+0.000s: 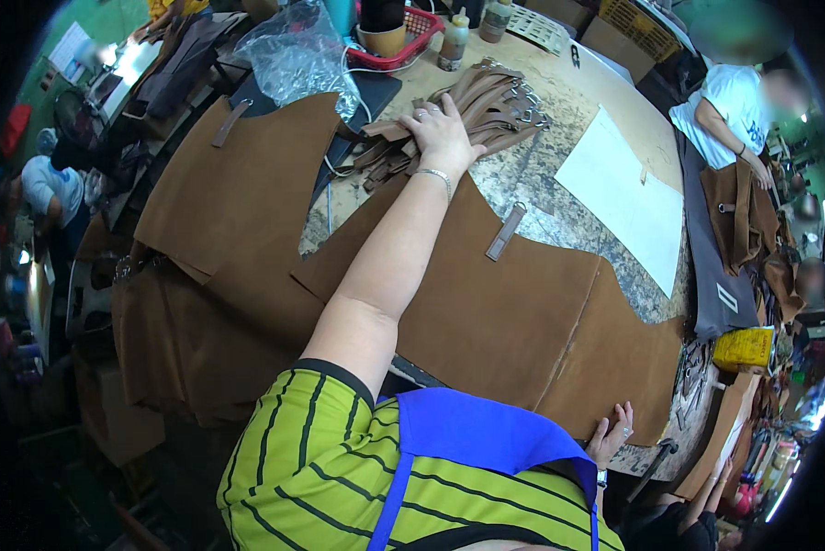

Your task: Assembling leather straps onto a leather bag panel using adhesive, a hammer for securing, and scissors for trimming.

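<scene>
My left hand (444, 138) reaches far across the table and rests on a pile of brown leather straps (499, 106), its fingers spread over them. Metal rings or clasps show at the straps' far ends. Close to my body, my right hand (611, 436) lies at the near edge of a large brown leather panel (495, 321), fingers apart; its wrist is partly hidden by my apron. A short strap tab with a metal ring (506, 231) sits at the panel's far edge. A second brown leather panel (247, 184) with a similar tab (231, 123) lies to the left.
White sheet (628, 197) lies right of the straps. Behind them stand a red basket (412, 41), squeeze bottles (454, 41) and crumpled clear plastic (297, 60). More leather (173, 340) hangs over the left edge. A yellow can (743, 349) stands right; a person (729, 115) works beyond.
</scene>
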Tool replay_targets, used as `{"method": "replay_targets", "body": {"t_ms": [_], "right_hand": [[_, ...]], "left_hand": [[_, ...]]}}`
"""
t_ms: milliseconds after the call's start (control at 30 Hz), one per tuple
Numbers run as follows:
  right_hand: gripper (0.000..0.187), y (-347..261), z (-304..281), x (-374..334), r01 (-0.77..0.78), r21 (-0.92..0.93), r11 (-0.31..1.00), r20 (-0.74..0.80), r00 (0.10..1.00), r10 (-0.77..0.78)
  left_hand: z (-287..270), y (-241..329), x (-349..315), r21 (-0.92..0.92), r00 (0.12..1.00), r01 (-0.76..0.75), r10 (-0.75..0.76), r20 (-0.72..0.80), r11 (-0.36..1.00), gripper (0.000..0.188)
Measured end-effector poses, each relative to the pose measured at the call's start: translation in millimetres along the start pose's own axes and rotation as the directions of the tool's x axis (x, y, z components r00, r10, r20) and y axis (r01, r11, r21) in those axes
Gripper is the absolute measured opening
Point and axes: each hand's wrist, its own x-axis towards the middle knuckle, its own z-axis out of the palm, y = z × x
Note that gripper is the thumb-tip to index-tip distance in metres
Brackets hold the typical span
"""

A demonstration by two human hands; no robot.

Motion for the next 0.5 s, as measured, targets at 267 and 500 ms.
{"method": "replay_targets", "body": {"t_ms": [267,500], "right_hand": [[0.048,5.7,5.2,1.6,0.028,-0.009,1.000,-0.031,0.999,-0.028],[0.046,-4.9,-0.5,5.9,0.033,-0.002,0.999,-0.026,0.999,-0.033]], "left_hand": [[6.5,-0.2,7.1,-0.046,1.000,-0.002,0.002,-0.001,0.999,0.109],[12.6,-10.7,24.2,-0.050,0.997,-0.071,0.071,-0.009,0.996,0.109]]}}
